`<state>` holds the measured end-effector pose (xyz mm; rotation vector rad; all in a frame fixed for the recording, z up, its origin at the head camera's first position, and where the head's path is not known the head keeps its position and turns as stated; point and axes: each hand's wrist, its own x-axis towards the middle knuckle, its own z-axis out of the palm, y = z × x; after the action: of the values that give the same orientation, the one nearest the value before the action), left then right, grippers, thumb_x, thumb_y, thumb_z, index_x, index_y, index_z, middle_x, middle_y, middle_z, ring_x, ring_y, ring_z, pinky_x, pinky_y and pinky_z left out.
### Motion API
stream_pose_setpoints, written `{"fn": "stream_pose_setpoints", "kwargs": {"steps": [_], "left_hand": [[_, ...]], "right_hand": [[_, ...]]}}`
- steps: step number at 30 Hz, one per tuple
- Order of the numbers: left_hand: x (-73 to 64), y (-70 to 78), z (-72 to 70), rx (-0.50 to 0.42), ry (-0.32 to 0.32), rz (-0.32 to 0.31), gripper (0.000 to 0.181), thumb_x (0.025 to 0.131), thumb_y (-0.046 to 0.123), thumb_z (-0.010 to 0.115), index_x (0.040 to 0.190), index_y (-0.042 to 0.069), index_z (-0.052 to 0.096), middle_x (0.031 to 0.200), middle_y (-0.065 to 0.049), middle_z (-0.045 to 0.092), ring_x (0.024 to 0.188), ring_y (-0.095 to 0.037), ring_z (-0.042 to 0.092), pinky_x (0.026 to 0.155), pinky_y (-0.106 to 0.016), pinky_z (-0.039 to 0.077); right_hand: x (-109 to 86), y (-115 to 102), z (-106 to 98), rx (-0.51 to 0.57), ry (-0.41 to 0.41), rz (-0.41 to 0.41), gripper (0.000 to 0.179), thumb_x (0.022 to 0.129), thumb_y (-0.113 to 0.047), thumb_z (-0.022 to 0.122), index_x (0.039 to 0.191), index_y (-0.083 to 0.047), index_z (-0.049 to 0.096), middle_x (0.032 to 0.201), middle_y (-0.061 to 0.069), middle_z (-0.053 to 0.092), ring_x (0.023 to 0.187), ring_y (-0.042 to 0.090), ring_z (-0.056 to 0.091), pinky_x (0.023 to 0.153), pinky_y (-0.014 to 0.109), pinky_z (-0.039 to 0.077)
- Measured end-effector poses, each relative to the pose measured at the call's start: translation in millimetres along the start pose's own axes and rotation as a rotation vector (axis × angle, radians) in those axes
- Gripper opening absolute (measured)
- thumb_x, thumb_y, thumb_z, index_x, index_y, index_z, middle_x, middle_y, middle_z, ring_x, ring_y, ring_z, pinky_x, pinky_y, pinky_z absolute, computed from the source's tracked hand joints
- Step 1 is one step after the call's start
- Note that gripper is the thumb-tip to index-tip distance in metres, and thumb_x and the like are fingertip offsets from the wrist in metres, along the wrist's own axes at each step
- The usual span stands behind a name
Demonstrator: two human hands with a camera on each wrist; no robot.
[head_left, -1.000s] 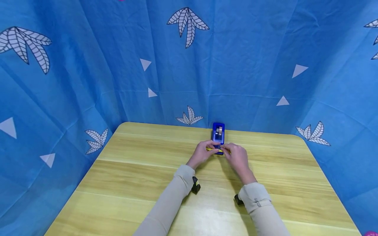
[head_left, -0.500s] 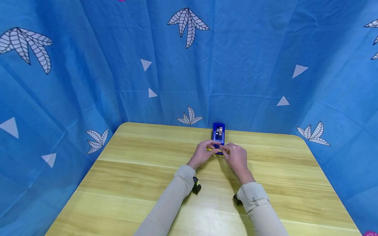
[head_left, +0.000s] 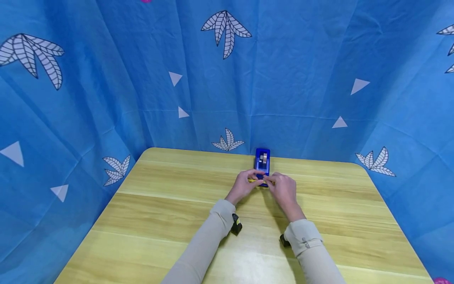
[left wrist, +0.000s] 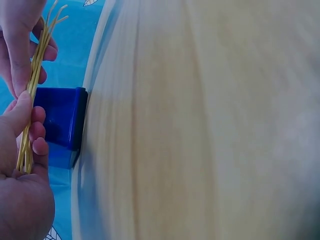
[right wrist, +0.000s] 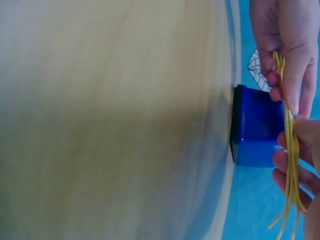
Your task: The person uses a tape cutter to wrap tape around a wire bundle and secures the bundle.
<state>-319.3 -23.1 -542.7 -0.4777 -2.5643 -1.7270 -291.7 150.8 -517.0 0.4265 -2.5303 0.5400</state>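
Both hands meet in front of a blue tape dispenser [head_left: 261,151] at the table's far side. My left hand [head_left: 242,184] grips a bundle of thin yellow strands [left wrist: 25,145] between thumb and curled fingers. From the other side, my right hand [head_left: 285,189] pinches the same bundle near its middle, the tips of both hands close together. The loose strand ends [right wrist: 285,215] fan out past the right hand. A small pale patch shows on the bundle where the thumbs meet; whether it is tape I cannot tell. Fingers hide much of the bundle.
The wooden table [head_left: 159,225] runs from the hands toward the viewer. Blue patterned cloth [head_left: 298,71] hangs behind its far edge and along both sides. A roll of tape [head_left: 265,158] sits in the dispenser, which stands close to the cloth.
The right hand has shifted slightly left and its fingertips have moved a little on the bundle. My left hand keeps its grip almost unmoved. The dispenser stays in place.
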Motion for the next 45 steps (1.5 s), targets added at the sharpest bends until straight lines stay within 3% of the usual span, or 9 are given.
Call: {"fn": "stream_pose_setpoints", "kwargs": {"steps": [7,15,21,28,31,35,41,45], "left_hand": [[-0.9,2.4,-1.0,-0.011,-0.012,-0.007,0.028,0.096,0.025,0.075,0.124,0.024,0.075,0.102,0.001,0.074,0.098,-0.012,0.068,0.083,-0.026,0.058],[-0.2,1.4,1.1,-0.020,-0.001,-0.004,0.028,0.095,0.023,0.076,0.124,0.025,0.075,0.097,0.000,0.074,0.096,-0.010,0.067,0.083,-0.026,0.057],[-2.5,0.8,1.6,-0.037,-0.026,-0.003,0.031,0.096,0.025,0.076,0.127,0.021,0.074,0.112,-0.005,0.075,0.098,-0.011,0.067,0.082,-0.026,0.058],[-4.5,1.0,-0.5,-0.013,-0.015,0.012,0.031,0.096,0.025,0.075,0.127,0.023,0.074,0.100,0.001,0.075,0.096,-0.010,0.067,0.082,-0.025,0.057],[-5.8,0.7,-1.0,-0.005,-0.018,0.013,0.031,0.096,0.025,0.075,0.127,0.024,0.074,0.108,0.000,0.075,0.096,-0.010,0.067,0.081,-0.025,0.057],[-6.9,-0.1,-0.5,0.007,-0.035,0.023,0.032,0.097,0.029,0.073,0.129,0.025,0.073,0.120,0.000,0.073,0.100,-0.011,0.067,0.083,-0.027,0.058],[-6.2,4.9,-4.3,0.027,-0.071,0.047,0.043,0.100,0.031,0.070,0.142,0.025,0.063,0.100,0.004,0.073,0.107,-0.014,0.066,0.096,-0.037,0.055],[-10.0,10.3,-10.6,0.026,-0.093,0.046,0.043,0.102,0.030,0.067,0.144,0.020,0.059,0.102,0.002,0.074,0.118,-0.020,0.064,0.106,-0.047,0.050]], "right_hand": [[6.1,-5,-6,-0.003,-0.058,0.044,0.009,0.088,-0.018,0.084,0.097,-0.017,0.085,0.078,0.003,0.076,0.052,0.014,0.053,0.046,0.031,0.039],[10.6,-5,-8,-0.022,-0.096,0.058,0.007,0.087,-0.019,0.084,0.093,-0.020,0.085,0.085,0.004,0.079,0.062,0.022,0.066,0.049,0.035,0.046],[5.9,-3,-8,-0.017,-0.072,0.047,0.009,0.085,-0.020,0.086,0.094,-0.019,0.085,0.077,0.003,0.077,0.052,0.017,0.055,0.046,0.032,0.040],[6.6,-2,-4,-0.011,-0.074,0.011,0.007,0.086,-0.019,0.085,0.093,-0.020,0.086,0.071,0.000,0.073,0.051,0.015,0.052,0.046,0.034,0.040],[5.9,-2,-4,-0.010,-0.083,0.014,0.007,0.087,-0.019,0.085,0.094,-0.020,0.086,0.072,0.000,0.073,0.052,0.015,0.052,0.047,0.033,0.041],[2.1,-1,-8,0.006,-0.057,0.001,0.009,0.086,-0.020,0.085,0.095,-0.020,0.085,0.072,0.000,0.073,0.052,0.012,0.049,0.048,0.031,0.039],[0.7,3,-12,0.040,0.026,-0.059,0.011,0.085,-0.022,0.086,0.094,-0.017,0.085,0.072,0.000,0.071,0.051,0.010,0.048,0.047,0.029,0.038],[-0.1,2,-15,0.071,0.050,-0.088,0.011,0.085,-0.019,0.086,0.095,-0.014,0.085,0.075,0.001,0.073,0.053,0.012,0.056,0.049,0.031,0.043]]}}
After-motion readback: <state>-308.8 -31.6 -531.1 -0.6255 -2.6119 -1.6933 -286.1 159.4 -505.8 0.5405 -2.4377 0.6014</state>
